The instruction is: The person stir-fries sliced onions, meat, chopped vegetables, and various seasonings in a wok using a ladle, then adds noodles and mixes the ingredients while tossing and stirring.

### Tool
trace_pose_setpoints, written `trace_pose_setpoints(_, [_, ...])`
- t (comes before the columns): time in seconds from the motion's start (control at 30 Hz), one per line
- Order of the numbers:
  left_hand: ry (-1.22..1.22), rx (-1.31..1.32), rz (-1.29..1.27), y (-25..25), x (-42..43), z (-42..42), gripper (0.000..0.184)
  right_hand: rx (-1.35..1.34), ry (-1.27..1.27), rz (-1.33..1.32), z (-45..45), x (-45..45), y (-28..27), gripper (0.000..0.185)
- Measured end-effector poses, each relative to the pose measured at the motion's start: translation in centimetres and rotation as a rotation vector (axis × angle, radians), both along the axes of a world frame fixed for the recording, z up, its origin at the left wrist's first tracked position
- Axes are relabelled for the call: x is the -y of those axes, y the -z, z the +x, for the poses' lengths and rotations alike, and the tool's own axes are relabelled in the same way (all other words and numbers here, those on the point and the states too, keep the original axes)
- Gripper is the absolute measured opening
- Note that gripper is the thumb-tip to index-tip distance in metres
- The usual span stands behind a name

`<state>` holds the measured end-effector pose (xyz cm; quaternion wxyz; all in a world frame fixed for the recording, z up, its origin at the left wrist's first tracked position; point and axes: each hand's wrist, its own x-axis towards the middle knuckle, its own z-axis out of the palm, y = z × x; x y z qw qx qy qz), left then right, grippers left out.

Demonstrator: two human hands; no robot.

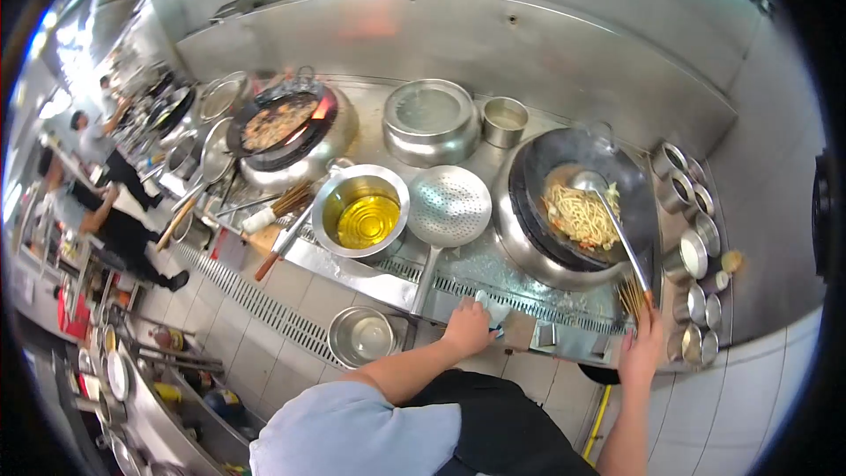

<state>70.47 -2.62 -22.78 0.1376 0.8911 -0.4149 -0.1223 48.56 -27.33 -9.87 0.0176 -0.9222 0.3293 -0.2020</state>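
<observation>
My right hand (641, 348) is closed round the wooden handle of a long metal ladle (624, 242). The ladle's bowl rests in a dark wok (630, 159) at the right, touching a heap of noodles (582, 214) with bits of vegetable. At the counter's front edge, my left hand (467, 330) is closed on a pale cloth (495, 310) with some blue on it. Beside the ladle handle stands a bamboo brush (631, 298). Left of the wok lies a perforated strainer (449, 205), its handle pointing toward my left hand.
A pot of yellow oil (328, 219) stands left of the strainer. Another wok (282, 123) holds food over visible flame. Seasoning tins (693, 253) line the right wall. A metal bowl (357, 335) sits below the counter. Other people (115, 220) stand at the far left.
</observation>
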Motion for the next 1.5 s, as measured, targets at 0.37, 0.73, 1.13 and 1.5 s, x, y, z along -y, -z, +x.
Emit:
trace_pose_setpoints(0.37, [-0.554,0.082,0.172,4.2,4.7,-2.8,0.042,-0.32,-0.245,-0.025,8.1,20.6,3.0,0.046])
trace_pose_setpoints(0.73, [-0.785,-1.58,-1.507,-5.5,7.9,-4.2,0.038,-0.502,-0.26,0.177,-1.7,21.1,-5.1,0.048])
trace_pose_setpoints(1.13, [-0.633,-1.726,-0.899,-5.3,21.9,0.7,0.043,-0.518,-0.096,0.089,3.1,18.2,-2.0,0.043])
trace_pose_setpoints(1.5, [-0.952,-1.67,-1.056,-0.1,28.6,0.2,0.024,-0.437,-0.108,0.137,2.1,17.4,-5.8,0.042])
